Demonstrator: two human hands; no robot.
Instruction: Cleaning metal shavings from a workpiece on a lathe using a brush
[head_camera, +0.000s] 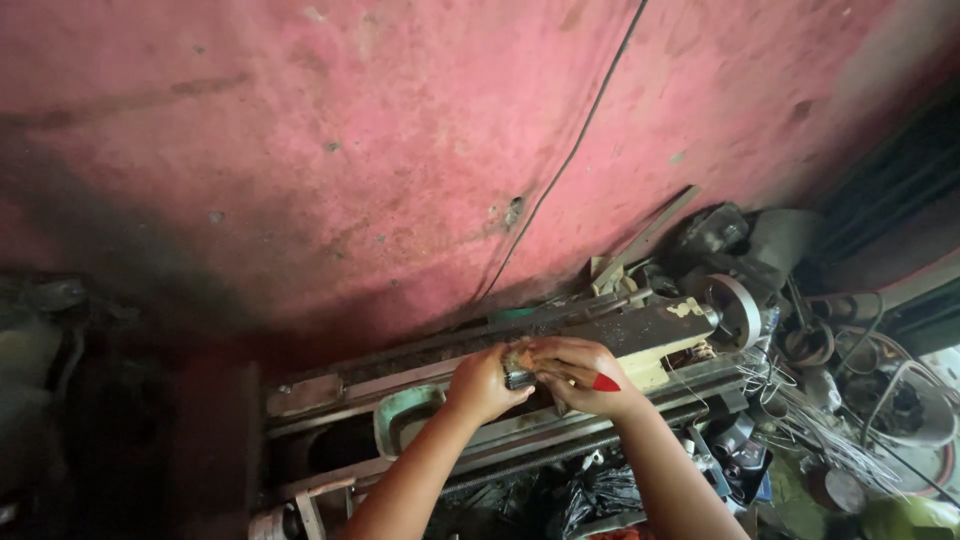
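My left hand (482, 383) and my right hand (580, 375) meet over the bed of an old metal lathe (400, 375). Together they grip a small cylindrical metal part (519, 377) with a ridged grey end and a brownish top. The left hand wraps its left end. The right hand closes over its right side, with a red pointed piece (606, 383) showing at the fingers. Most of the part is hidden by my fingers.
A worn pink wall (400, 150) with a thin cable (570, 155) rises behind the lathe. The lathe's round handwheel (738, 308) sits to the right. Loose wires, rings and metal scrap (850, 400) crowd the right side. Dark clutter lies on the left.
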